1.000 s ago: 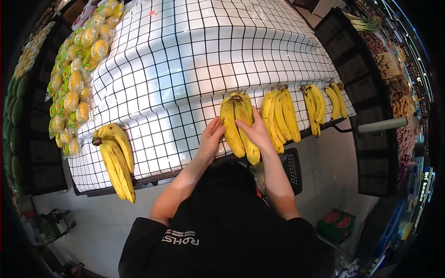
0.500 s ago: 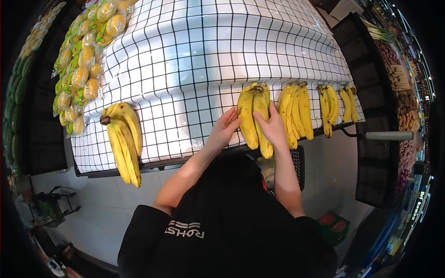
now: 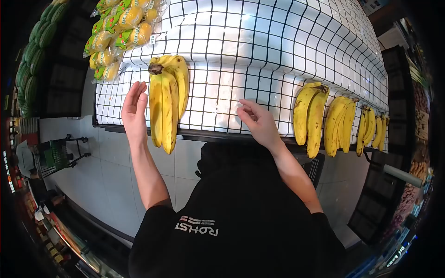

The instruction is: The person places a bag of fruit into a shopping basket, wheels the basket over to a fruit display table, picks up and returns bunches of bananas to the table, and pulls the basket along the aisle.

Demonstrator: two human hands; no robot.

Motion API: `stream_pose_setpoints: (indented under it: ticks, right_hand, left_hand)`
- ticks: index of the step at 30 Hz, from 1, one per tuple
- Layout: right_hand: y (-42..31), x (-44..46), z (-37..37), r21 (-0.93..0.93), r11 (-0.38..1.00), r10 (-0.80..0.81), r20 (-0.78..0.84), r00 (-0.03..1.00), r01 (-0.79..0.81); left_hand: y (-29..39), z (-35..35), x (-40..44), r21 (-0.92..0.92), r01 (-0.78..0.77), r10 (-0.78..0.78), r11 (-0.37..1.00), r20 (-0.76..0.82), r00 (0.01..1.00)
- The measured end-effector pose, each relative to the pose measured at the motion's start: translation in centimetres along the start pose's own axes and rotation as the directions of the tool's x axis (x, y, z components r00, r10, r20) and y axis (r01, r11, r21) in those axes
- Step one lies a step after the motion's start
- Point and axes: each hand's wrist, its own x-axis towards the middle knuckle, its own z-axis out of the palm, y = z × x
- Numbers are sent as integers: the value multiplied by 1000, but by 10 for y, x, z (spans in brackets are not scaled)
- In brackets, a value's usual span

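My left hand (image 3: pixel 135 113) is just left of a bunch of ripe yellow bananas (image 3: pixel 163 109), fingers up and thumb apart, holding nothing. I cannot tell whether the thumb touches the fruit. That bunch has its dark stem at the upper left, and its tips hang over the table's front edge. My right hand (image 3: pixel 259 123) hovers over the checked cloth between that bunch and a second banana bunch (image 3: pixel 316 118). Its fingers are loosely bent, thumb apart, with nothing in them.
A white cloth with black grid lines (image 3: pixel 218 88) covers the table. Further right along the front edge lie more bananas (image 3: pixel 340 125). Packs of bagged yellow fruit (image 3: pixel 125 23) sit at the back left. Dark green produce (image 3: pixel 39 60) and a cart (image 3: pixel 54 155) stand beyond.
Both hands have let go of the second banana bunch. My left hand has moved left to the leftmost bunch; my right hand has come partway left. The view has shifted left.
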Motion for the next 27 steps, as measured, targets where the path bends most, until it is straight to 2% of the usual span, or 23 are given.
stream_pose_setpoints:
  ticks: [1, 2, 3, 5, 6, 7, 8, 9, 11, 13, 15, 19, 21, 23, 25, 26, 27]
  right_hand:
    - [1, 6, 16, -35, 999, -3, 59, 998, 5]
    - [1, 12, 31, -70, 997, -7, 116, 993, 15]
    - [1, 18, 45, -68, 998, -7, 115, 993, 15]
    - [-1, 30, 71, -360, 904, -186, 156, 970, 231]
    - [-2, 39, 83, -363, 903, -188, 150, 971, 231]
    - [-2, 48, 95, -471, 830, -249, 167, 954, 299]
    - [-1, 53, 107, -569, 740, -302, 194, 933, 358]
    - [1, 56, 118, -570, 739, -303, 196, 933, 360]
    - [4, 65, 137, -696, 649, -314, 123, 941, 308]
    - [5, 71, 150, -642, 697, -302, 140, 943, 319]
    - [7, 74, 162, -496, 799, -323, 123, 938, 340]
    - [10, 75, 165, -386, 847, -352, 105, 930, 364]
    - [5, 75, 157, -332, 864, -364, 107, 925, 378]
    - [-21, 67, 145, 20, 957, -290, 103, 951, 290]
    - [-28, 65, 132, -55, 963, -262, 49, 964, 265]
    - [-29, 65, 127, 175, 967, -197, 59, 979, 184]
    - [-32, 65, 122, 398, 913, -138, 86, 987, 93]
  left_hand:
    - [-24, -15, 14, 12, 53, -53, 999, -5, 999]
    - [-47, -25, 24, -95, 177, -175, 980, 22, 984]
    - [-71, -32, 32, -216, 242, -223, 946, 109, 969]
    - [-79, -24, 31, -319, 292, -249, 902, 170, 954]
    - [-76, -22, 30, -315, 282, -223, 906, 211, 952]
    - [-73, -18, 29, -345, 345, -263, 873, 263, 928]
    - [-77, -15, 30, -343, 319, -235, 883, 264, 935]
    - [-81, -13, 31, -343, 291, -206, 893, 263, 942]
    - [-85, -12, 31, -359, 257, -178, 897, 239, 955]
    - [-78, -11, 31, -328, 231, -158, 916, 236, 959]
    - [-73, -6, 28, -345, 217, -156, 913, 198, 968]
    - [-64, 11, 9, -412, 215, -196, 885, 90, 977]
    - [-61, 18, 1, -380, 226, -214, 897, 73, 974]
    - [-49, 26, -5, -489, 315, -315, 813, 85, 945]
    - [-37, 35, -11, -547, 341, -323, 765, 133, 937]
    - [-31, 40, -13, -596, 359, -334, 718, 157, 929]
    - [-26, 44, -13, -598, 365, -333, 713, 169, 928]
